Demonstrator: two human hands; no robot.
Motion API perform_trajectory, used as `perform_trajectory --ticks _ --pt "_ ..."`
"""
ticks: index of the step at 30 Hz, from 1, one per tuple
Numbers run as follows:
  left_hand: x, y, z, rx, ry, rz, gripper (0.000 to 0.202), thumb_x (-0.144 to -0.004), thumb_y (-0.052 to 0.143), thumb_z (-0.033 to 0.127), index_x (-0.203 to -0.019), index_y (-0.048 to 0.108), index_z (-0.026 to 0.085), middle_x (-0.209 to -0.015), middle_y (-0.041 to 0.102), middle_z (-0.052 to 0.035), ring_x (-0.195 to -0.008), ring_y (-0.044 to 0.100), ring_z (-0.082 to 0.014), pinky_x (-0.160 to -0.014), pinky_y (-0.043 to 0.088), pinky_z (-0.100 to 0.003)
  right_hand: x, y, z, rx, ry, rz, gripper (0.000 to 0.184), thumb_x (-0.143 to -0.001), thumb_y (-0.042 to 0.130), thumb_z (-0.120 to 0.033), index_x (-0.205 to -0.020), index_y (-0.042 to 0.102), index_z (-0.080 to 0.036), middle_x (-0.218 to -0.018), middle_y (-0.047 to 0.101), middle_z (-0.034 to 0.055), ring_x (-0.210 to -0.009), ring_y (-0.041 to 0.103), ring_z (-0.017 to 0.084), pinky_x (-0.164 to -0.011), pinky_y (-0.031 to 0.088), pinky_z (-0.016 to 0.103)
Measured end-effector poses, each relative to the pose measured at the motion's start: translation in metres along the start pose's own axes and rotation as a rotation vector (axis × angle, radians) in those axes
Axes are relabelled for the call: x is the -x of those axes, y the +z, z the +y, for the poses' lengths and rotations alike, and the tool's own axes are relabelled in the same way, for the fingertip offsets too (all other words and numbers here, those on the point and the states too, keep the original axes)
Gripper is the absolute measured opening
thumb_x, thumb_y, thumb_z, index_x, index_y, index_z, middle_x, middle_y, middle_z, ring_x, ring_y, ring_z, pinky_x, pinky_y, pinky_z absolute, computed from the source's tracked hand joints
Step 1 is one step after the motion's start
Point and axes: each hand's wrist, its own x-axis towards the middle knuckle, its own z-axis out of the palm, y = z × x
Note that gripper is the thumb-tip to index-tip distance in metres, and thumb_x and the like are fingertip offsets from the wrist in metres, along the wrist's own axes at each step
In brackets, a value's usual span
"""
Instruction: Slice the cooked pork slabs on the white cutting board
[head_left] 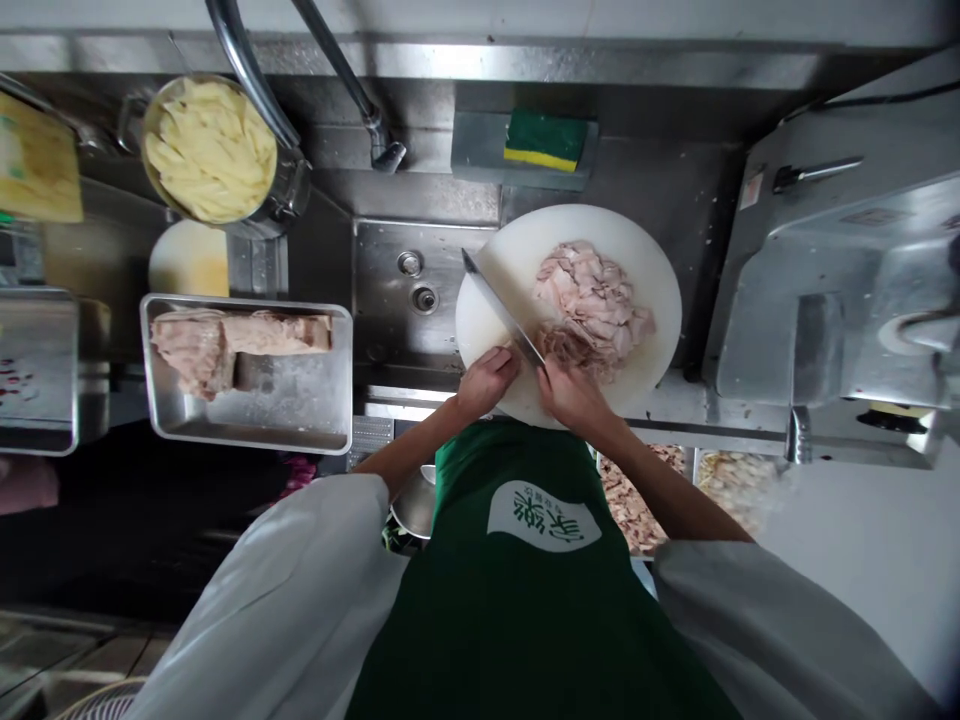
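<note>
A round white cutting board [476, 310] lies in front of me, partly over the sink edge. My right hand [576, 398] is closed around the handle end of a knife [501, 303], whose blade points away and to the left across the board. My left hand [487, 382] rests at the board's near left edge with its fingers curled together beside the blade; whatever may be under the fingertips is hidden. Thin pale meat slices [589, 290] are heaped on the board's right half. Darker, finely cut meat [568, 345] lies just beyond my right hand.
Left of the sink [386, 255], a metal tray [255, 440] holds large meat pieces [195, 345]. Behind it stands a pot of pale yellow slices [210, 150] near the faucet [244, 60]. A green-yellow sponge [546, 140] lies behind the board. A large metal machine [772, 290] stands right.
</note>
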Motion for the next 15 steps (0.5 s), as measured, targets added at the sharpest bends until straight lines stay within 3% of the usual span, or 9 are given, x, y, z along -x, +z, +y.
perform_trajectory --ticks 4,7,9,13,15 --pt "-0.003 -0.002 0.002 0.013 0.003 -0.002 0.028 -0.103 0.040 0.026 -0.103 0.066 0.015 -0.100 0.064 -0.0082 -0.096 0.059 -0.0191 -0.088 0.053 -0.034 0.072 -0.007 0.016 0.018 0.053 -0.159 0.032 -0.103 0.029 -0.031 -0.110 0.055 -0.015 -0.079 0.071 0.0104 -0.068 0.066 0.023 -0.061 0.036 0.031" --pt "-0.003 0.000 0.002 0.039 -0.014 -0.017 0.027 -0.103 0.041 0.027 -0.104 0.065 0.016 -0.100 0.064 -0.0088 -0.096 0.059 -0.0193 -0.088 0.054 -0.036 0.097 -0.005 0.019 0.024 0.084 -0.236 0.029 -0.104 0.029 -0.029 -0.108 0.054 -0.016 -0.073 0.069 0.0079 -0.063 0.065 0.023 -0.058 0.033 0.031" --pt "-0.002 0.002 0.000 0.061 -0.012 -0.028 0.025 -0.102 0.042 0.025 -0.107 0.065 0.016 -0.101 0.064 -0.0090 -0.098 0.060 -0.0197 -0.089 0.054 -0.036 0.084 0.001 0.013 0.010 0.084 -0.236 0.030 -0.103 0.028 -0.028 -0.111 0.054 -0.015 -0.074 0.069 0.0088 -0.065 0.065 0.023 -0.059 0.035 0.031" --pt "-0.003 0.004 -0.003 0.056 0.013 -0.034 0.023 -0.101 0.044 0.023 -0.104 0.066 0.015 -0.104 0.064 -0.0093 -0.102 0.060 -0.0201 -0.093 0.054 -0.037 0.014 0.014 -0.003 -0.042 0.041 -0.097 0.034 -0.103 0.027 -0.026 -0.115 0.055 -0.011 -0.092 0.071 0.0160 -0.082 0.066 0.026 -0.071 0.040 0.034" --pt "-0.003 0.000 -0.002 0.054 0.023 -0.034 0.023 -0.101 0.045 0.023 -0.103 0.066 0.015 -0.103 0.065 -0.0094 -0.104 0.060 -0.0201 -0.096 0.054 -0.038 -0.015 0.015 0.002 -0.051 -0.003 -0.021 0.034 -0.102 0.029 -0.028 -0.114 0.057 -0.011 -0.100 0.071 0.0173 -0.089 0.065 0.027 -0.077 0.041 0.034"
